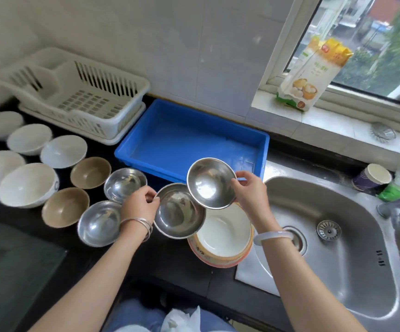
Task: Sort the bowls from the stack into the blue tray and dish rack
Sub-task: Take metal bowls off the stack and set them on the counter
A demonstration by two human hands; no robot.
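My left hand [138,202] pinches the rim of a steel bowl [177,212] held low over the counter. My right hand [249,190] grips a second steel bowl [209,183] by its right rim, tilted and overlapping the first. Both hang above a short stack of white bowls with orange rims [225,238] beside the sink. The blue tray [146,149] sits empty just behind the held bowls. The white dish rack [112,121] stands empty at the back left.
Two steel bowls [99,224] [124,184], two tan bowls [65,207] [90,172] and several white bowls [26,185] lie spread on the dark counter at left. A steel sink [337,236] is at right. A food bag [311,73] stands on the windowsill.
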